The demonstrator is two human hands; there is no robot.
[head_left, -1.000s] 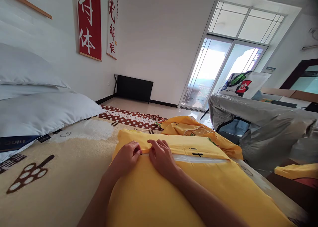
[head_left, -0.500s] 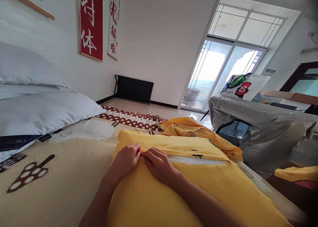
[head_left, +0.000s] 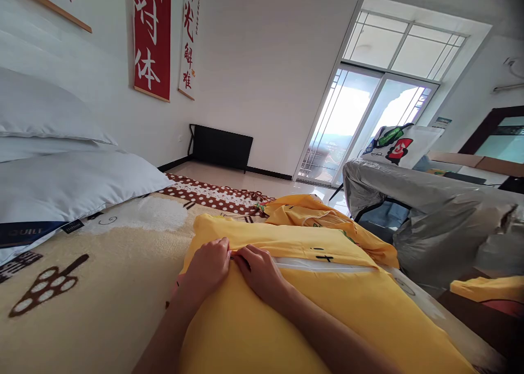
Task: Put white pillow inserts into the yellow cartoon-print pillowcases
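A pillow in a yellow pillowcase [head_left: 286,319] lies on the bed in front of me. Along its far side the case gapes, and a strip of the white pillow [head_left: 323,264] shows in the opening. My left hand [head_left: 207,267] is closed on the yellow fabric at the left end of that opening. My right hand [head_left: 260,273] rests right beside it, fingers curled and pinching the edge of the case at the same spot. The two hands touch each other.
A cream blanket [head_left: 102,286] with brown motifs covers the bed. White pillows [head_left: 69,183] are stacked at the left. More crumpled yellow fabric [head_left: 315,213] lies behind. A grey covered piece of furniture [head_left: 429,210] stands right. Glass doors [head_left: 360,123] are at the back.
My right hand has slid a little left and curled its fingers, closing up against the left hand at the end of the opening. The left hand has stayed where it was.
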